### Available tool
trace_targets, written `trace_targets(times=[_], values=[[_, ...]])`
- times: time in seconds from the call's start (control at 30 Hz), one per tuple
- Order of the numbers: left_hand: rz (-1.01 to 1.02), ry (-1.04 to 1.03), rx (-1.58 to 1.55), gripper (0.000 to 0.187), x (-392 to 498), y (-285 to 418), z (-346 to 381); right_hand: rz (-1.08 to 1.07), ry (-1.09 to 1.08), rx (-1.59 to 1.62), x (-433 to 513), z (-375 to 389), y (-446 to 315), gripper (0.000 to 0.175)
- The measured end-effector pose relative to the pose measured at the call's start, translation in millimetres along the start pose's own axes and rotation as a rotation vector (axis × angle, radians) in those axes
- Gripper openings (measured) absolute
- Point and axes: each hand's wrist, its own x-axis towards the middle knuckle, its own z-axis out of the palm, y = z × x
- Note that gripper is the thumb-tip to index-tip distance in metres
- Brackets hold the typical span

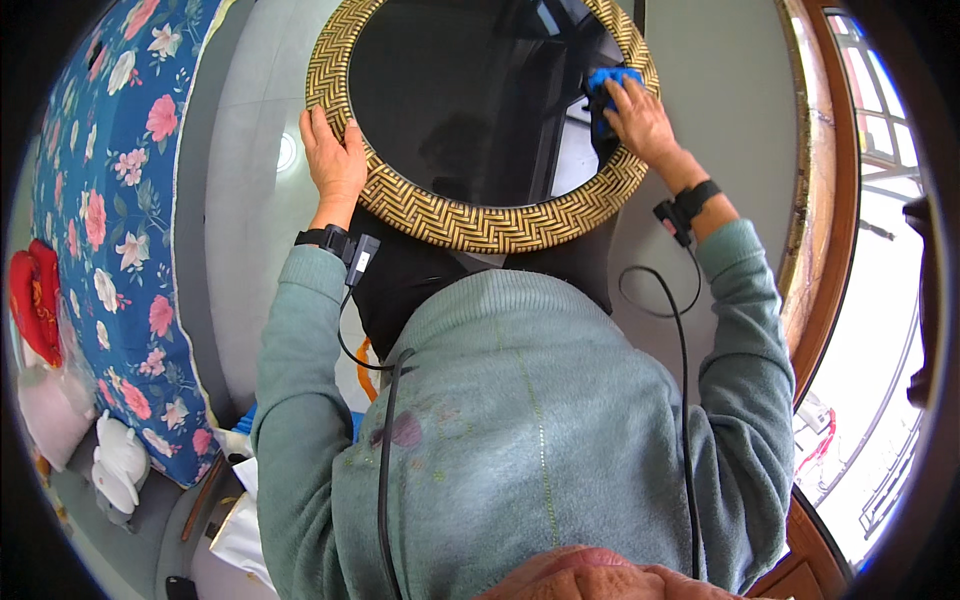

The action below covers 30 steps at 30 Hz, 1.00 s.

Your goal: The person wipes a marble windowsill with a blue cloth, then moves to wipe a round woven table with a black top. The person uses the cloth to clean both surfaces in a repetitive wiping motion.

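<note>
A round mirror or dark glass panel (465, 112) in a wide frame (480, 225) with a black and gold herringbone weave lies before me, near my lap. On the outer left of that frame rests my left hand (334, 157), its fingers apart and holding no loose thing. At the right, my right hand (637, 120) grips a blue and black cloth (615, 82) against the glass and the inner edge of the frame. Part of the cloth is hidden under my fingers. The glass shows dark reflections and a bright patch at its lower right.
A blue flowered cover (135, 187) hangs along the left, with a red cloth item (36, 300) and a white plush toy (120, 461) beyond it. Black cables (681, 375) run from my wrist devices down past my sweater. At the right stand a wooden frame (832, 225) and a bright window.
</note>
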Motion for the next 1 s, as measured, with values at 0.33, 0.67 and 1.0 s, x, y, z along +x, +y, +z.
trace_targets(times=[0.33, 0.67, 1.0], values=[[0.046, -0.020, 0.033, 0.061, 1, -4, 1, -0.001, 0.055, -0.087, 86, 7, 20, 0.046], [0.057, 0.032, -0.038, 0.053, 0, -7, 2, 0.155, 0.214, -0.030, 171, 29, 6, 0.043], [0.014, 0.062, -0.121, 0.055, 0, 3, -6, 0.748, 0.203, 0.123, 277, 44, -52, 0.046]])
